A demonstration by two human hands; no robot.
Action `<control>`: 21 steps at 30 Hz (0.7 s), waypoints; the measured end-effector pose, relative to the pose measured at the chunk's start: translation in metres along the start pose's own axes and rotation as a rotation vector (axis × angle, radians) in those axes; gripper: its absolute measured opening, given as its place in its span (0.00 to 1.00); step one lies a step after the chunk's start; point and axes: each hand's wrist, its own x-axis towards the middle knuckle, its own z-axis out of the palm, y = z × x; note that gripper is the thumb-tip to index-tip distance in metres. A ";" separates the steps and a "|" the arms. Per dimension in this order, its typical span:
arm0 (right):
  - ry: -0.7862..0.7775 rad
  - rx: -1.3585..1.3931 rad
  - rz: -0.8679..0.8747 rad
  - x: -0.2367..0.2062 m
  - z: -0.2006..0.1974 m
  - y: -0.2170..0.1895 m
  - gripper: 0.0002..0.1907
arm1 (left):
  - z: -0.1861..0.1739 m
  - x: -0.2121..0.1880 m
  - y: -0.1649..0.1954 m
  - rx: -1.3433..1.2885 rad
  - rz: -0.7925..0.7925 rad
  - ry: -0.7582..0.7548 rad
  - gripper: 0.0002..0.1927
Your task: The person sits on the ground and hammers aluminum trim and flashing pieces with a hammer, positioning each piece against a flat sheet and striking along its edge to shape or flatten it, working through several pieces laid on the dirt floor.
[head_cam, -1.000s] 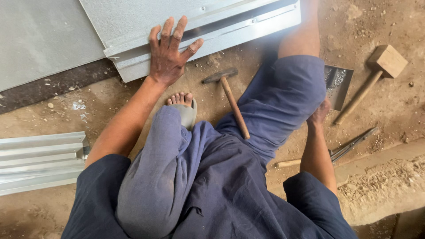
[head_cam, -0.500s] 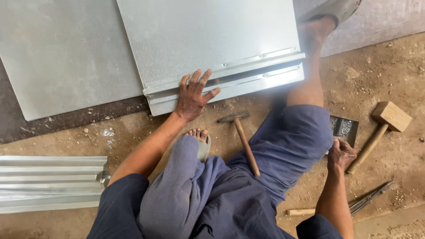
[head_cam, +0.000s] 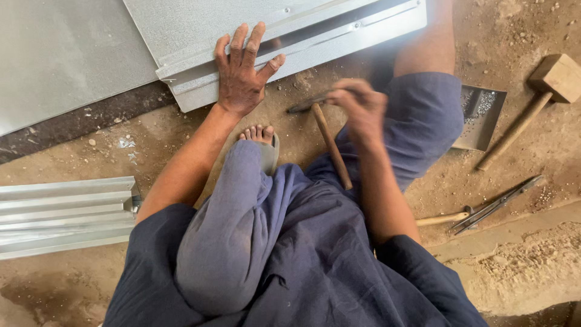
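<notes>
The folded sheet-metal panel [head_cam: 302, 36] lies across the top centre of the frame on the dirt floor [head_cam: 151, 145]. The left hand [head_cam: 243, 75] presses flat on its folded edge, fingers spread open. Just right of it, the right hand [head_cam: 362, 109] hovers blurred over a hammer [head_cam: 330, 142]; whether it grips cannot be told. A wooden mallet [head_cam: 541, 94] lies at the far right.

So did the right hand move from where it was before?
Yes. The right hand was out by the dark metal tray beside the thigh. Now it has swung inward, over the steel hammer lying on the dirt, and looks blurred.
</notes>
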 end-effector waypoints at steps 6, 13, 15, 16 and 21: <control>0.024 -0.173 0.061 0.028 0.052 0.049 0.06 | -0.031 0.014 0.005 -0.070 -0.013 -0.012 0.26; 0.160 -0.616 -0.544 0.066 0.064 0.076 0.05 | -0.097 0.050 0.003 -0.220 -0.070 -0.087 0.23; 0.222 -0.651 -0.658 0.080 0.072 0.078 0.07 | -0.118 0.067 0.001 -0.234 -0.058 -0.063 0.20; 0.255 -0.671 -0.580 0.085 0.076 0.078 0.08 | -0.128 0.070 0.002 -0.237 -0.058 -0.052 0.19; 0.160 -0.556 -0.394 0.074 0.060 0.075 0.11 | -0.131 0.068 0.003 -0.280 -0.092 -0.114 0.21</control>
